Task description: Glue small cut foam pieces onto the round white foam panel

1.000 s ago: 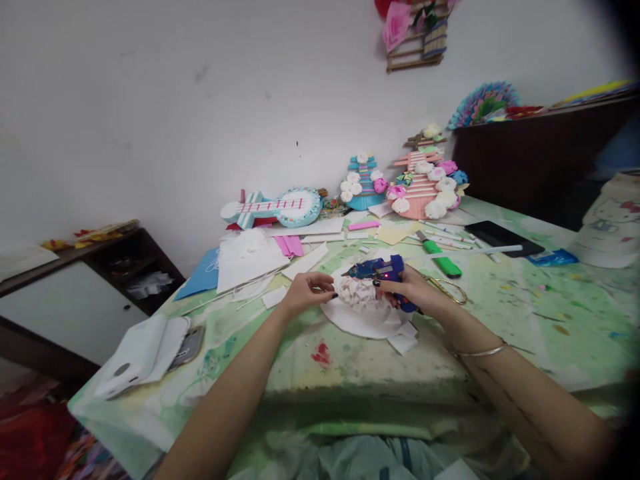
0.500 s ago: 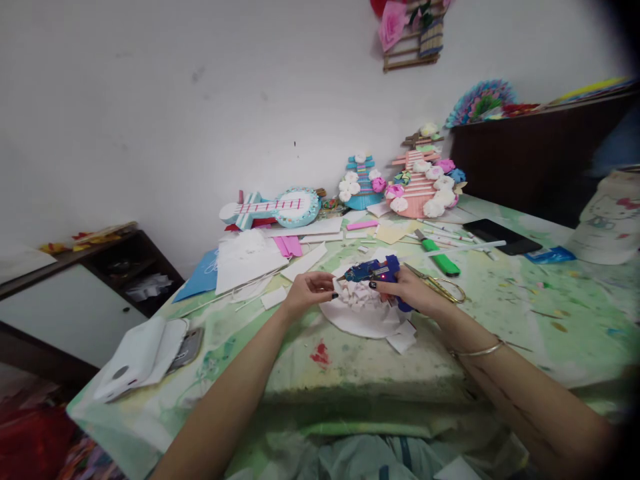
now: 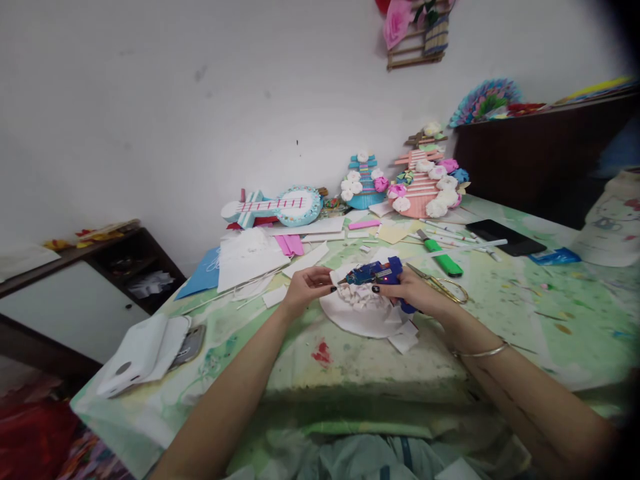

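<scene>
My right hand is closed around a blue hot glue gun, which has a small red light lit and a long pale glue stick out of its back. Its nozzle points left, close to the fingertips of my left hand. Those fingers pinch a small white paper piece, partly hidden by them. Beneath both hands lies a round white disc, its middle covered with crumpled white paper bits. Loose white paper scraps rest at the disc's right edge.
Gold-handled scissors, a green utility knife and a black phone lie to the right. White sheets are at the left, behind a white phone case. Flower-decorated craft instruments stand against the wall.
My left thumb has risen slightly toward the fingers, beside the nozzle. The whole view has shifted a little; the glue gun stays in my right hand.
</scene>
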Demonstrator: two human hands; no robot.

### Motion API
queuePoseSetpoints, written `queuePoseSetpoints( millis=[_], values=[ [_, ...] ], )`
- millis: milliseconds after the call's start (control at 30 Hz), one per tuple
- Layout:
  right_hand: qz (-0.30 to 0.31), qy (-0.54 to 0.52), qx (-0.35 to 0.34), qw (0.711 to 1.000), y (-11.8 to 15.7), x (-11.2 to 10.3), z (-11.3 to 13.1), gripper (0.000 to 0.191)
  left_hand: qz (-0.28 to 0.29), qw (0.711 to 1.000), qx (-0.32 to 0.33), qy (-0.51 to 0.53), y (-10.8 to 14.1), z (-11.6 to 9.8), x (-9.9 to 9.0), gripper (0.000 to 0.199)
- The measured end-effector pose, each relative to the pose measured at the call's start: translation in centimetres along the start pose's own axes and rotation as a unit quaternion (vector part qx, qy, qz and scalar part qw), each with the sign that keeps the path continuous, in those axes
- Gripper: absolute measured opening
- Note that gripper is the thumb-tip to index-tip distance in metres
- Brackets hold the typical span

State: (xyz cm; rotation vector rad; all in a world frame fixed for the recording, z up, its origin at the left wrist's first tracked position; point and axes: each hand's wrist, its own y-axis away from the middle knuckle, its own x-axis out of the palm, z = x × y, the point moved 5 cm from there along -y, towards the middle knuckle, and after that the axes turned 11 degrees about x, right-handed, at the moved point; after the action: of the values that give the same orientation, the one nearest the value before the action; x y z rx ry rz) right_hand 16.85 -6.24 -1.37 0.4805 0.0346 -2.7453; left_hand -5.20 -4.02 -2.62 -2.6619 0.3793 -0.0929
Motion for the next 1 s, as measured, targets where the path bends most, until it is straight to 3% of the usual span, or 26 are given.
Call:
queuePoseSetpoints(
  millis=[433, 1000],
  values=[
    [-0.007, 0.002, -0.002, 1.000, -0.3, -0.1, -0.4, 0.030, 0.039, 0.999, -0.022, -0.008, 0.3, -0.5, 1.0, 0.045],
    [0.004, 0.004, 0.010, 1.000, 0.0, -0.3, -0.2, 0.028, 0.009, 1.000, 0.002, -0.004, 0.1, 0.3, -0.1, 0.042]
  ],
)
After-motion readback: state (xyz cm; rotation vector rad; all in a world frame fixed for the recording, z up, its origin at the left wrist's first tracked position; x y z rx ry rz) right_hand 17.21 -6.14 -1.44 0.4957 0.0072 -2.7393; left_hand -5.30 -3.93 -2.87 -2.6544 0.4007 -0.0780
